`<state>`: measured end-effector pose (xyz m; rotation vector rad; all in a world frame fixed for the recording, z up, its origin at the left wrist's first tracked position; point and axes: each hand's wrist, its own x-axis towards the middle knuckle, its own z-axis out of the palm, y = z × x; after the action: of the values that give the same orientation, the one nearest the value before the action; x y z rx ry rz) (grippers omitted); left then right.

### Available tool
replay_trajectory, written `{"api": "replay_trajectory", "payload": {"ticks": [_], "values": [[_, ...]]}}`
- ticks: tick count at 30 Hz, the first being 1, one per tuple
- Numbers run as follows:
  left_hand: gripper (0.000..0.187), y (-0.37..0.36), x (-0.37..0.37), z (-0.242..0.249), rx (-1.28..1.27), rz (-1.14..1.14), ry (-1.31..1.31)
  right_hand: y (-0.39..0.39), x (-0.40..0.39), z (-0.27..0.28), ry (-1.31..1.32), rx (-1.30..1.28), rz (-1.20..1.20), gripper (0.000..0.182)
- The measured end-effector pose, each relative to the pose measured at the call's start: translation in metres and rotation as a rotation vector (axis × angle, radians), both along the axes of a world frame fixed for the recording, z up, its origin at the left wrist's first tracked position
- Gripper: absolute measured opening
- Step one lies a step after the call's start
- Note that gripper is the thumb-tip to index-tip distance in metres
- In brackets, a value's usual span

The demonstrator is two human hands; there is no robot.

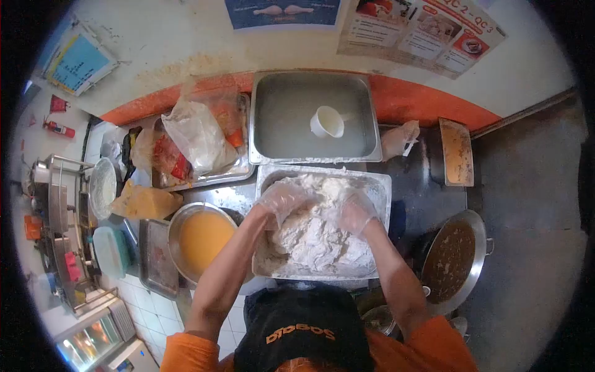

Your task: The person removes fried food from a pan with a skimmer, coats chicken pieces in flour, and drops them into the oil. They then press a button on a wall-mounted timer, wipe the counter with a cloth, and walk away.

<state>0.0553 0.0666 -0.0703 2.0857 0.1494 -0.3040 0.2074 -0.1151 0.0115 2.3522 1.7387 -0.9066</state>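
A metal tray in front of me holds white flour and several flour-coated lumps, perhaps chicken pieces. My left hand, in a see-through plastic glove, reaches into the flour at the tray's upper left. On the other side, my right hand, gloved the same way, is in the flour near the right wall. Flour and glove plastic hide the fingers of both hands, so what they hold, if anything, does not show. A loose white mound lies between them.
Behind the tray stands a metal basin of cloudy liquid with a white cup. To the left are a bowl of orange liquid and a tray with plastic bags. A wide pan of brown liquid stands at right.
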Motion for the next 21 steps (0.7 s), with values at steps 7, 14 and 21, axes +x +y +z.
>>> {"api": "replay_trajectory", "payload": {"ticks": [7,14,21], "values": [[0.045,-0.099,-0.060,0.103,0.475,0.727,-0.231,-0.018,-0.010,0.011,0.031,0.122,0.238,0.054],[0.052,-0.118,-0.097,0.082,-1.488,1.330,0.315,0.005,0.030,-0.060,-0.005,0.051,-0.105,0.048],[0.053,-0.117,-0.046,0.007,-1.413,1.468,0.309,0.045,0.029,-0.126,0.158,-0.148,0.356,0.036]]}}
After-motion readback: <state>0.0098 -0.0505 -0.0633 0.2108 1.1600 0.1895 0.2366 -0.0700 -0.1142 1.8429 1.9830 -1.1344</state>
